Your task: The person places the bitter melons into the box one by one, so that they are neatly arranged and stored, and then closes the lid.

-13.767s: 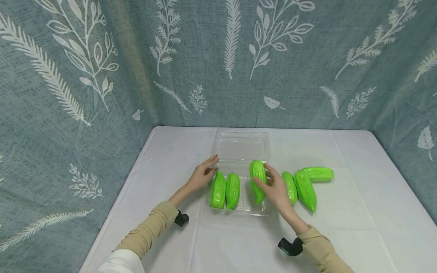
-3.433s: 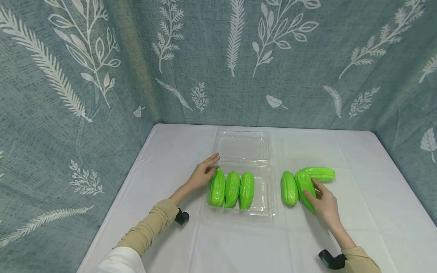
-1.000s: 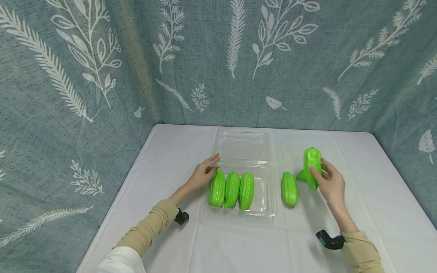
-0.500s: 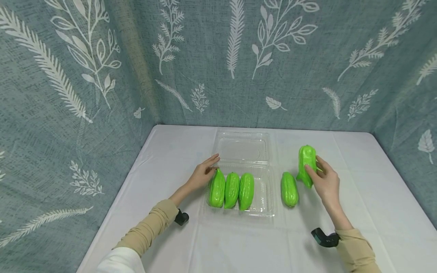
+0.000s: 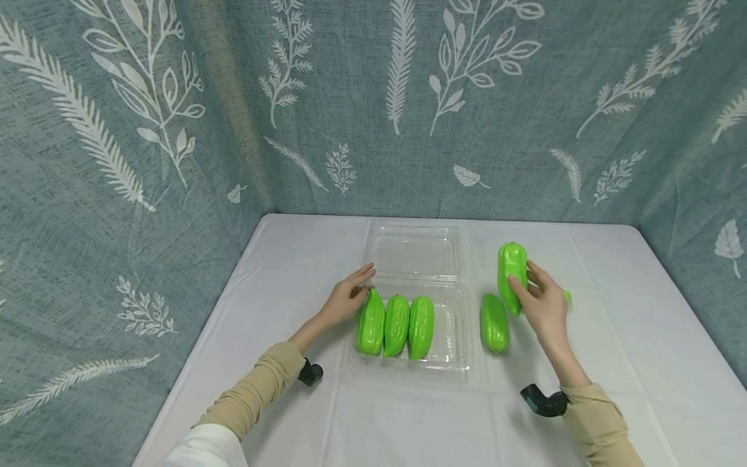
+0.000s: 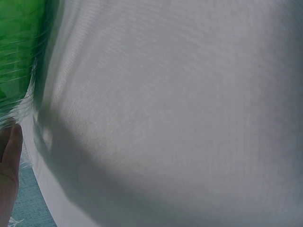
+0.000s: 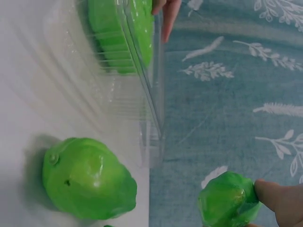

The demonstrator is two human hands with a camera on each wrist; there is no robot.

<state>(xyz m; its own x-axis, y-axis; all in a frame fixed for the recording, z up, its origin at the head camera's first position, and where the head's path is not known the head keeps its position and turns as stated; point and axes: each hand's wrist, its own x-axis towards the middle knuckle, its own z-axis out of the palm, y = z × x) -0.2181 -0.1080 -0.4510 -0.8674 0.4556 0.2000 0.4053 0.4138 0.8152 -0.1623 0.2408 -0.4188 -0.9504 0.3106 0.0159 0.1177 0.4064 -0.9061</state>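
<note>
Gripping a green gourd (image 5: 512, 274) upright above the white table (image 5: 408, 415), my right hand (image 5: 543, 305) curled its fingers round it, just right of the clear tray (image 5: 452, 324). My left hand (image 5: 345, 301) rested relaxed against the tray's left edge, beside three packed gourds (image 5: 397, 324).

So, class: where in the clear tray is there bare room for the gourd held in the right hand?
The tray has a free strip on its right side, between the third gourd and the tray's right wall. Its left side is crowded with three gourds. The right hand holds the raised gourd.
</note>
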